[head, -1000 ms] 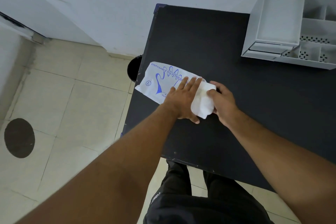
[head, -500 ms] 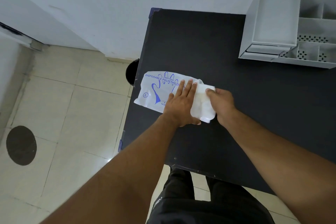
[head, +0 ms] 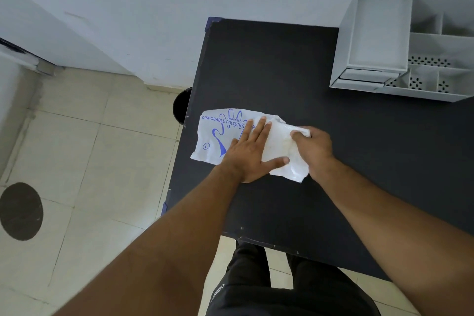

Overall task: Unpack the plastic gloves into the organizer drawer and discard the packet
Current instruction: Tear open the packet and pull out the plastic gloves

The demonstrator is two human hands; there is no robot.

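Note:
A white packet printed with a blue hand outline and "DISPOSABLE POLYETHYLENE" lies flat near the left edge of the black table. My left hand presses flat on the packet's middle, fingers spread. At the packet's right end, a wad of clear plastic gloves sticks out. My right hand pinches the top right of that wad. The grey organizer stands at the back right, its drawer front low on its left side and slightly out.
A dark round bin stands on the tiled floor just off the table's left edge. A dark round patch marks the floor at far left. The wall runs behind the table. My legs in dark trousers show below the table's near edge.
My right hand's grip has shifted up to the top right of the glove wad. More of the gloves now shows beyond the packet's open end. My left hand stays pressed on the packet.

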